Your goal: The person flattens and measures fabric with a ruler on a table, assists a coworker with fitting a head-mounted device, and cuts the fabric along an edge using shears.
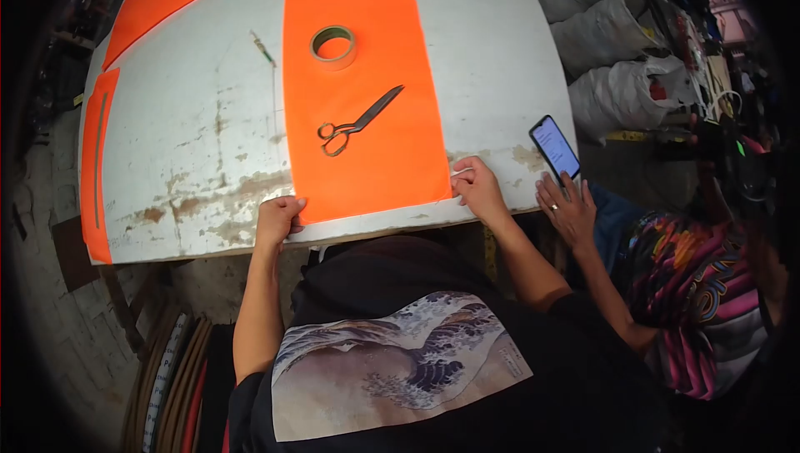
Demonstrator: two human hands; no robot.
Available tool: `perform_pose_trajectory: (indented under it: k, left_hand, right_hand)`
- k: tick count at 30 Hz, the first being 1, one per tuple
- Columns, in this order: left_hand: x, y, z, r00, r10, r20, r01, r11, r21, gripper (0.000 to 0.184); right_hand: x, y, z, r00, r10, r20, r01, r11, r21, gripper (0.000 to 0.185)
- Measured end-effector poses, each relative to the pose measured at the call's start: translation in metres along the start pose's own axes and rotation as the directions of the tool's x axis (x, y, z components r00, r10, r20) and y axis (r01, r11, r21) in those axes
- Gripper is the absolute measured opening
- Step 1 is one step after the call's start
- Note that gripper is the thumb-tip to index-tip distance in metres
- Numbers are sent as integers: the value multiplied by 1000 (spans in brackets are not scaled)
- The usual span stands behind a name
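A long strip of orange fabric (371, 182) runs down the table to its near edge. At its lower left corner my left hand (278, 220) is closed, thumb and fingers pinching the cloth. By the lower right edge, my right hand (481, 190) is closed in a pinch around a small thin white piece (461, 173), whose kind I cannot make out. On the fabric lie dark shears (360, 122), blades pointing up and right. Farther up, a roll of tape (332, 47) rests on the cloth.
The worn white table (200, 120) bears more orange fabric (101, 165) at left, with a dark strip on it. At right, another person's hand (568, 207) touches a phone (555, 146). White sacks (621, 95) stand beyond the table. Rolls (171, 382) lean below left.
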State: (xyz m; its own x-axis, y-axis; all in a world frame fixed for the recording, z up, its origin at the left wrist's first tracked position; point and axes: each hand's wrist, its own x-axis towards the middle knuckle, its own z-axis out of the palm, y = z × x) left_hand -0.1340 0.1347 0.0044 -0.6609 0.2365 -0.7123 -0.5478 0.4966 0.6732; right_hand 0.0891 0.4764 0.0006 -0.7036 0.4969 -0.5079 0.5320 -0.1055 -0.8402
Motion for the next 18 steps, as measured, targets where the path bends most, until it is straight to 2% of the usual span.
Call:
perform_pose_trajectory:
  k: [3,6,9,14,18]
  left_hand:
    - [3,-3,-1,1000,16,27,-17,999,37,18]
    - [5,-8,-4,999,16,42,-17,1000,21,17]
    - [2,-9,-5,998,-6,62,5,1000,11,15]
    - [-12,-7,-4,993,-41,114,41,999,2,14]
    - [-16,-6,2,997,-35,71,36,999,-6,14]
  right_hand:
    - [0,-1,3,1000,5,-14,-3,996,88,23]
    - [-2,-3,4,999,-46,-16,47,999,16,22]
    - [0,2,3,999,-40,19,37,988,148,22]
    - [-1,0,9,998,-63,-22,64,996,65,23]
    - [-4,-9,14,993,-87,-80,80,993,-85,21]
